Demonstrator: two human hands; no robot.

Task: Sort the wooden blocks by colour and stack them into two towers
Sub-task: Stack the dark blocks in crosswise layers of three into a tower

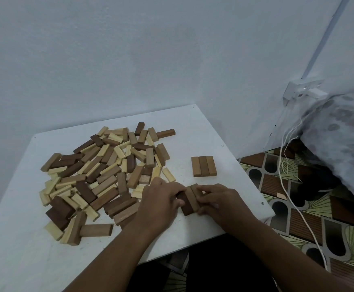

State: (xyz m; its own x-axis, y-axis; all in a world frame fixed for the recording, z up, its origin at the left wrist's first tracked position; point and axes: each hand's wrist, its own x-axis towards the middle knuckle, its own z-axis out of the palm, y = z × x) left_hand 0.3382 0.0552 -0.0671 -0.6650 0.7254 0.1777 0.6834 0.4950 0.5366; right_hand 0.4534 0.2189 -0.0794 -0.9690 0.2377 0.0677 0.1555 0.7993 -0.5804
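Item: wooden blocks, mixed brown and pale, on a white table (203, 127)

Main pile (100, 175): left and centre of the table, loose and jumbled, many blocks lying across one another, both colours mixed

Finished row (204, 166): three brown blocks, flat and side by side, touching, on the right of the table, far of your hands and well apart from the pile; to judge by its place, the first layer of the brown tower

Row in hand (189, 199): brown blocks lying side by side at the near right; at least three, the exact count hidden by your fingers

Left hand (161, 202): fingers curled over the left end of this row, thumb against the darkest block, grasping it

Right hand (220, 202): fingertips pinching the right side of the same row, pressing the blocks together

Handling, as a judgement: the blocks look light, rigid and smooth-faced, so they slide easily on one another and on the table. Take a row by its two long outer sides and squeeze inward, as you do now; a hold on the short ends would let the middle block slip out. Single blocks from the pile are best pinched across the narrow width

Risk: a nudge to the pile scatters blocks; a layer set down crooked will lean

Not part of the task: a white cable (298, 209) on the patterned floor at right
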